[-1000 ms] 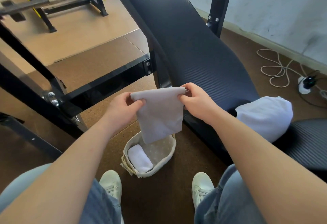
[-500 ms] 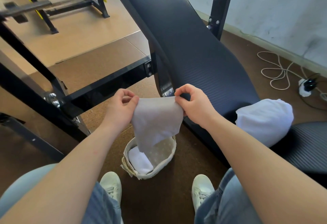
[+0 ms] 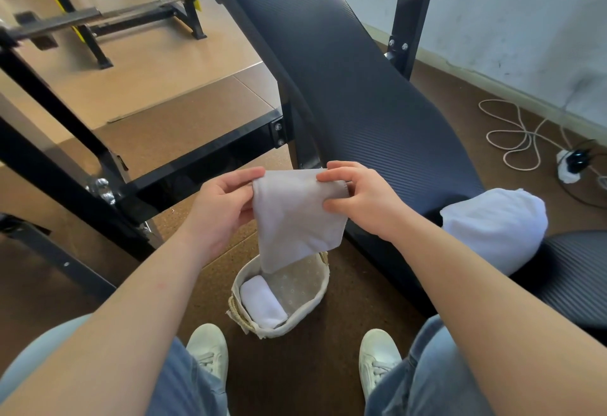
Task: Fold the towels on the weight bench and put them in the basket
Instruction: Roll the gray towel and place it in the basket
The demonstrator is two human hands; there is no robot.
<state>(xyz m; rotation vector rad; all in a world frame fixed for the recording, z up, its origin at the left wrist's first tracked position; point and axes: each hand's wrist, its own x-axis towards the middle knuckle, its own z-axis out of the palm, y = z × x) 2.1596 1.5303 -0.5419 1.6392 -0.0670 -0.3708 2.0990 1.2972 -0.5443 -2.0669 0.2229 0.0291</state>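
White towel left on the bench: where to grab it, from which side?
Likely the top bulge of the white towel, pinched from above with the right hand once it lets go of the grey towel. It sits as a rounded bundle in the dip where the bench backrest meets the seat, with no loose corner showing.

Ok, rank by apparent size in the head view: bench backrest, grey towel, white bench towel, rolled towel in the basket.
Largest: bench backrest.
Then grey towel and white bench towel, about alike, unranked.
Smallest: rolled towel in the basket.

The hanging grey towel [image 3: 295, 218] hides the basket [image 3: 289, 328]'s far rim.
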